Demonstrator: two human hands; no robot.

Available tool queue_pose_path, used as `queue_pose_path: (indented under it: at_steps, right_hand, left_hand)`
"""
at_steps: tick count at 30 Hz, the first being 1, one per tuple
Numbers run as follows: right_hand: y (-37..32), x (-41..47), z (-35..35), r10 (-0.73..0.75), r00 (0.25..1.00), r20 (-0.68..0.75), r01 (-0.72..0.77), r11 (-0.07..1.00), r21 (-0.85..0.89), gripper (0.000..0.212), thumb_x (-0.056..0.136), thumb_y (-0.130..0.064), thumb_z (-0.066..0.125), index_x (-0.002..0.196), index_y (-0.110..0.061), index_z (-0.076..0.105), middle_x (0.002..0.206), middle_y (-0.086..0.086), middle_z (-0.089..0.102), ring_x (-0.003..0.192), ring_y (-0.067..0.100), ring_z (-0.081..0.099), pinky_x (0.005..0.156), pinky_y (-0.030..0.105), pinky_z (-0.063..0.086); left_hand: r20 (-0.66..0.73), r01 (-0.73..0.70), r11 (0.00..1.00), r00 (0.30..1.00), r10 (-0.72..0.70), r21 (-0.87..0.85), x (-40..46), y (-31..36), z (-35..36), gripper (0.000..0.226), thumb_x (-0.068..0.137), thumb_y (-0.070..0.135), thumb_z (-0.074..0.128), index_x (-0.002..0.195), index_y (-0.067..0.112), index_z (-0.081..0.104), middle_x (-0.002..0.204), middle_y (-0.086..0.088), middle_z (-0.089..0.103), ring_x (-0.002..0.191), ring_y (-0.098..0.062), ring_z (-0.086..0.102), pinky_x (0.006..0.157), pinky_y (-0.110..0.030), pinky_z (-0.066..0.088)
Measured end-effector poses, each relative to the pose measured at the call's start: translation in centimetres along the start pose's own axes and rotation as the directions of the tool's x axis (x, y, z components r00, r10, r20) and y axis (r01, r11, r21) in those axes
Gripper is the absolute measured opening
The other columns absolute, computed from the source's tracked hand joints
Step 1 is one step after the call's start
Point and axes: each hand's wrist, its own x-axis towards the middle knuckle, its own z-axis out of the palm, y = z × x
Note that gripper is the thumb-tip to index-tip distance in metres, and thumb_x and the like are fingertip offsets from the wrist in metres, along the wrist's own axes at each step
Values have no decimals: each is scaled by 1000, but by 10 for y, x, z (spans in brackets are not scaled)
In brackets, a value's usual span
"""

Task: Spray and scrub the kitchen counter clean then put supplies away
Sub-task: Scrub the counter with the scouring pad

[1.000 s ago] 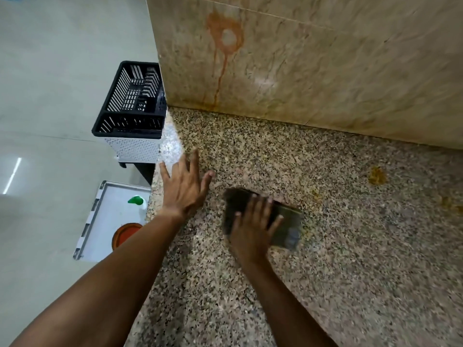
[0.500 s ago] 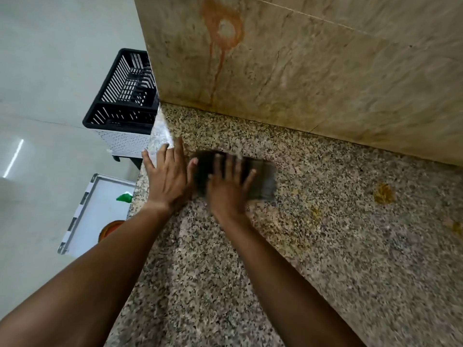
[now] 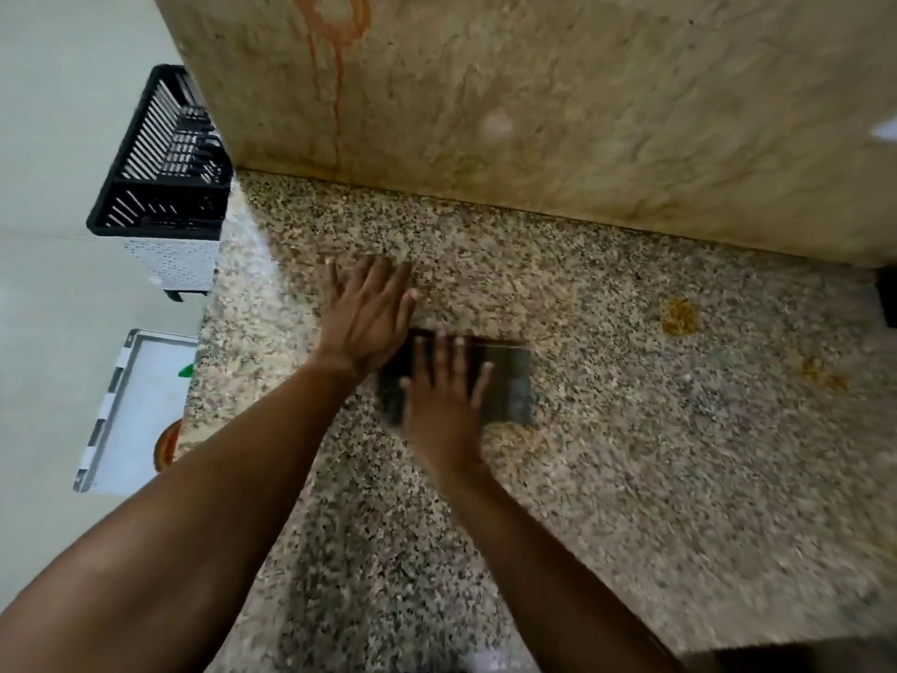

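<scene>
Two hands are in view: the left hand (image 3: pixel 366 315) and the right hand (image 3: pixel 444 405). One dark scrub pad (image 3: pixel 505 386) lies on the one speckled bench (image 3: pixel 631 478). Three yellowish stains mark the bench: one (image 3: pixel 679 317) near the wall, one (image 3: pixel 820 374) further right, one (image 3: pixel 522 437) beside the pad. One orange ring stain (image 3: pixel 335 21) marks the wall. On the floor: one black crate (image 3: pixel 160 187), one white tray (image 3: pixel 131 410).

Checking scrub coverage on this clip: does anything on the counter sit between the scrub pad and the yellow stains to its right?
Nothing visible does. The right hand presses flat on the scrub pad, and bare speckled counter runs from it to the yellow stains. The left hand rests on the pad's other side, out of that path.
</scene>
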Motion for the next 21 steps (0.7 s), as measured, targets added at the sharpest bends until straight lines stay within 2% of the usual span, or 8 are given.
queue_pose_path:
  at_steps: [2, 3, 6, 9, 12, 15, 17, 21]
  right_hand:
    - [-7, 14, -3, -154, 988, 15, 154, 988, -13, 67, 98, -53, 26, 156, -24, 12, 166, 6, 8, 153, 30, -4, 115, 67, -6]
    - [12, 35, -11, -143, 990, -1, 143, 988, -61, 70, 97, -54, 30, 157, -26, 6, 166, 5, 4, 153, 30, -6, 114, 70, -6]
    - [113, 57, -20, 252, 962, -107, -261, 963, -73, 66, 101, -50, 22, 154, -32, -13, 166, 4, -6, 152, 29, -10, 110, 76, 1]
    - [138, -32, -6, 549, 826, -129, -540, 836, 97, 58, 103, -46, 14, 157, -29, -2, 166, 5, 3, 153, 28, -5, 109, 75, 3]
    - [55, -107, 16, 379, 923, -72, -374, 924, 75, 66, 102, -51, 24, 157, -26, -2, 166, 8, 2, 152, 33, -5, 108, 76, -4]
    - [17, -49, 10, 105, 992, -68, -103, 994, 25, 65, 102, -54, 24, 157, -29, -1, 165, 5, -4, 152, 31, -8, 107, 77, -7]
    - [63, 2, -3, 242, 968, -62, -242, 970, 2, 63, 102, -51, 17, 156, -29, -6, 165, 5, -9, 152, 30, -12, 106, 78, -5]
    - [139, -62, 7, 642, 756, -123, -632, 766, 117, 61, 103, -49, 13, 156, -28, -6, 166, 6, -2, 152, 29, -9, 108, 77, 3]
  left_hand:
    - [23, -4, 999, 1000, 5, -38, 5, 23, 2, 57, 101, 51, 10, 147, 29, 33, 155, -2, 37, 149, -24, 20, 116, -67, 3]
    - [19, 4, 999, 1000, -3, -47, 7, 29, 1, 56, 101, 51, 10, 146, 30, 35, 153, -1, 38, 148, -24, 23, 115, -68, 3]
    - [27, 1, 1000, 1000, -1, 4, 0, 30, 7, 61, 99, 55, 2, 148, 31, 29, 157, -2, 33, 148, -25, 23, 115, -69, 2]
    - [92, -9, 998, 996, 3, 68, -20, 32, 16, 64, 96, 60, -1, 149, 36, 24, 163, -4, 19, 151, -27, 14, 114, -71, 0]
    - [101, 15, 999, 995, -20, 49, -23, 42, 16, 65, 95, 62, 0, 147, 36, 27, 163, -5, 18, 151, -30, 13, 112, -72, 0]
    - [91, 3, 997, 996, -10, 80, -13, 41, 11, 63, 95, 61, 2, 144, 36, 32, 159, -5, 26, 149, -30, 18, 110, -75, 3]
    - [97, -28, 994, 995, 18, 108, -9, 39, 10, 62, 96, 60, 1, 144, 37, 31, 158, -3, 29, 149, -28, 19, 109, -76, 4]
    - [121, -14, 997, 993, 4, 82, -17, 45, 18, 62, 96, 61, 2, 147, 38, 28, 162, -2, 21, 151, -28, 13, 110, -75, 1]
